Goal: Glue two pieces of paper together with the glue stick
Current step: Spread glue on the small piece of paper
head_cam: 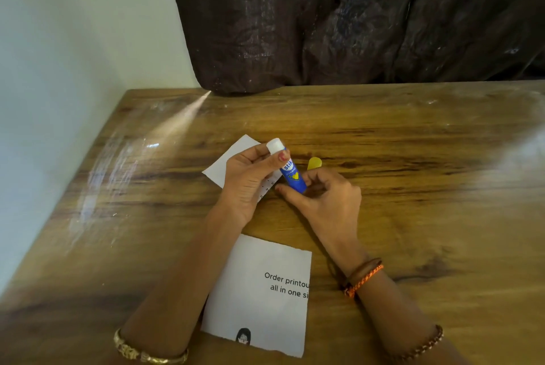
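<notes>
Wooden table (413, 158) fills the view, dark curtain (354, 16) hanging behind it and touching the far edge, pale wall (73, 25) on the left. Printed paper piece (259, 291) lies flat near the person, between the two forearms, text side up, free of both hands, likely parked there as the sheet to be joined. Second paper piece (224, 167), smaller, lies farther out, partly under the left hand, blank side up apart from a strip of print showing at its near edge, so probably the surface due for glue. Left hand (250, 181) has its grip closed around the upper part of the glue stick (290, 174), thumb and fingers by the exposed white glue tip, steadying it. Right hand (327, 199) has its grip pinched on the blue tube's base, a hold that fits twisting the bottom to wind glue out; that is a guess. Stick is tilted, tip up and away, held above the table just beside the small paper, not touching it. Yellow cap (314, 163) sits on the table just behind the right hand, off the stick. No glue seen on either paper yet; stage looks early. Bangles on both wrists.
</notes>
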